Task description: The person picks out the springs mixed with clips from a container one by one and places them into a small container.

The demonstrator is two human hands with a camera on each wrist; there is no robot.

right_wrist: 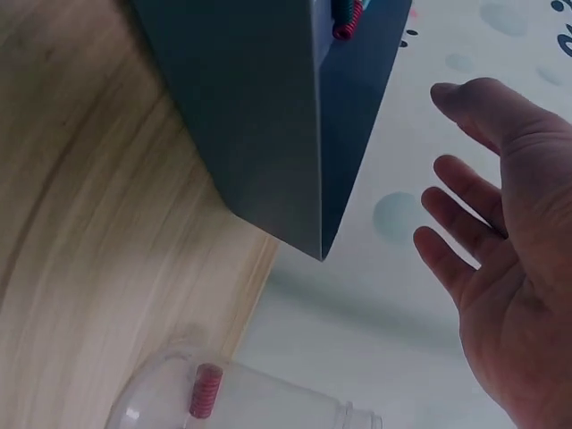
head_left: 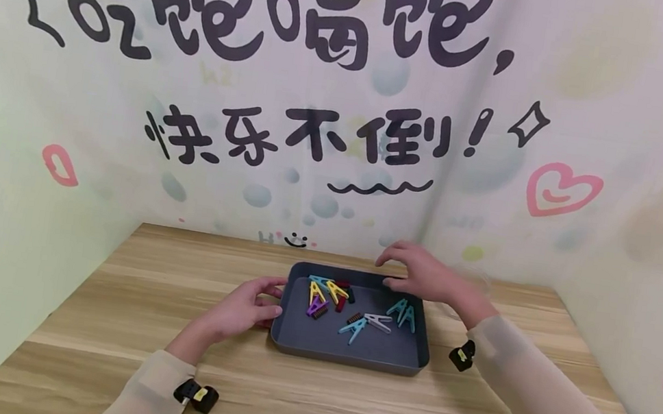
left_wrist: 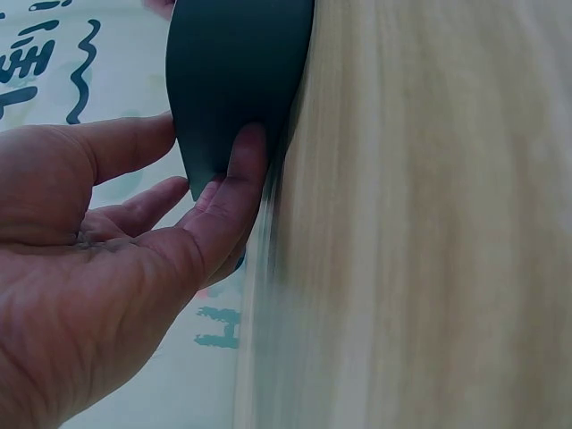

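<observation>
A dark grey tray sits on the wooden table. My left hand holds its left end, fingers against the outer wall and rim in the left wrist view. My right hand hovers near the far right rim, fingers apart and holding nothing in the right wrist view. Inside lie yellow clothes pegs, a purple peg, a light blue peg, a pale grey peg and teal pegs. Small ribbed pieces lie among them; a red one shows in the right wrist view.
A clear plastic bottle stands on the table right of the tray, holding a red ribbed piece. In the head view it is faint behind my right hand. The printed wall sheet hangs behind the wooden table.
</observation>
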